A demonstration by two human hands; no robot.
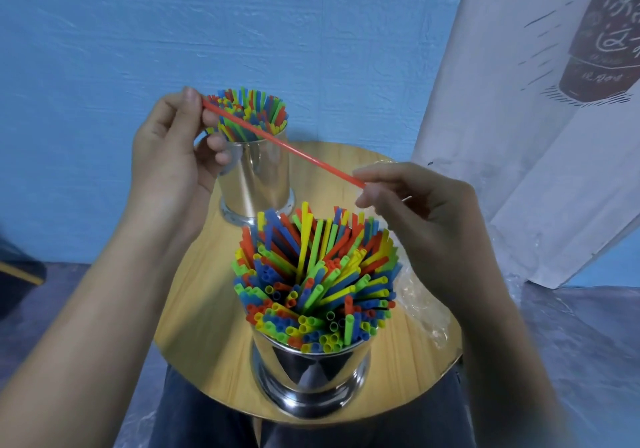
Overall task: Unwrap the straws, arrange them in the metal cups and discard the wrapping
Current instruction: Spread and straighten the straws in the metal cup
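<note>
A thin red straw (282,142) slants through the air above a small round wood-grain tabletop (204,291), pinched at both ends. The left hand (173,149) has its grip beside the far metal cup (256,177), and the right hand (419,212) has its grip above the near metal cup (308,375). Both shiny cups bristle with coloured straws (311,274). The near cup stands close to the front edge, with bare wood to its left. Crinkled clear wrapping (424,303) lies by the right rim.

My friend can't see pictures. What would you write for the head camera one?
A left hand and a right hand hold one red straw by its ends over a wooden table. The near cup and far cup are packed with colourful straws.
</note>
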